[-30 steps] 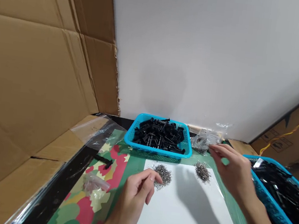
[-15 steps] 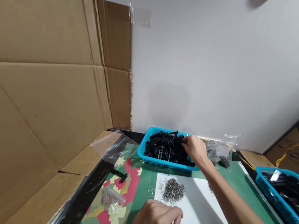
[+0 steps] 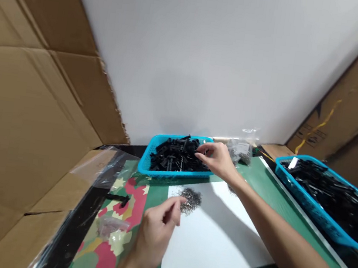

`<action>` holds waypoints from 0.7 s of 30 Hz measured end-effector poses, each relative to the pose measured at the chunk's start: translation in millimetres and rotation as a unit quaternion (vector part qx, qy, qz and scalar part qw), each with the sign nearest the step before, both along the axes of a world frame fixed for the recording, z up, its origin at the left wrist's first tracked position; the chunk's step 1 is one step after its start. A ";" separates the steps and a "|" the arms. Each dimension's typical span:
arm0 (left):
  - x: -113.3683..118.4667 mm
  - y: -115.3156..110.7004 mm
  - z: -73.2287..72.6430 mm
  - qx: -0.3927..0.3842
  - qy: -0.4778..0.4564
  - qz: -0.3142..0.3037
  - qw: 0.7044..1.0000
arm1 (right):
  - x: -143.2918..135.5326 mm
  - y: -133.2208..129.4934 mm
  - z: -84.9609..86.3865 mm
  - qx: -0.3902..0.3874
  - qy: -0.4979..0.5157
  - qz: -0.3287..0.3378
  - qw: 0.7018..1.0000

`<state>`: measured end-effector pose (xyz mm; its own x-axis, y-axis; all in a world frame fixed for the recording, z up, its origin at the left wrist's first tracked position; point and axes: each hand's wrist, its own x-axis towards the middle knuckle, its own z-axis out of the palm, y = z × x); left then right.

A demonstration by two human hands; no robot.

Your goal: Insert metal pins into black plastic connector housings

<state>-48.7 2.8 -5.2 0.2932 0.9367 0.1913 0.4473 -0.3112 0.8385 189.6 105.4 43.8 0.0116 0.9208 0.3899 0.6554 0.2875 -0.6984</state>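
Note:
My right hand [image 3: 218, 157] is over the right end of a blue plastic basket [image 3: 173, 175] filled with small black plastic parts [image 3: 171, 155]. Its thumb and fingers are bent together at the heap; whatever is between the fingertips is hidden or too small to name. My left hand [image 3: 157, 230] is curled with its palm side partly turned away, and nothing shows in it. Its forefinger tip is at the near left edge of a pile of tiny metal pieces [image 3: 190, 200], which lies on a white sheet [image 3: 209, 252].
A second blue basket [image 3: 313, 213] of black parts stands at right. Clear bags of metal pieces [image 3: 241, 152] lie by the white wall [image 3: 189, 56]. On the left are a black part [image 3: 120, 199], a small plastic bag [image 3: 112, 227] and a cardboard panel [image 3: 18, 121].
The view has swung right and down. My left hand has moved forward to the metal pile, its forefinger extending farther. My right hand has stayed at the basket's right end, drawn slightly up from the parts.

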 end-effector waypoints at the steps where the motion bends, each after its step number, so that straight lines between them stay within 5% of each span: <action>1: 1.3 2.9 -0.5 -0.017 -0.033 0.013 0.999 | -0.9 -8.7 5.1 0.013 0.030 0.035 0.999; 7: 13.1 8.6 6.7 -0.069 -0.168 0.042 0.983 | -14.8 -65.0 21.1 -0.089 0.093 0.278 0.952; 15: 15.7 7.9 0.4 -0.182 -0.219 -0.023 0.958 | -11.8 -91.7 -15.0 -0.207 0.361 0.322 0.850; 21: 17.5 7.9 0.7 -0.312 -0.257 -0.029 0.914 | 31.8 -94.9 -25.7 -0.167 0.471 0.254 0.828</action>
<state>-31.1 10.7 -4.5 0.3674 0.8960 -0.2493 -0.0585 0.2898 0.9553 221.4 10.4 18.1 -0.2562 0.9549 0.1498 -0.3707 0.0461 -0.9276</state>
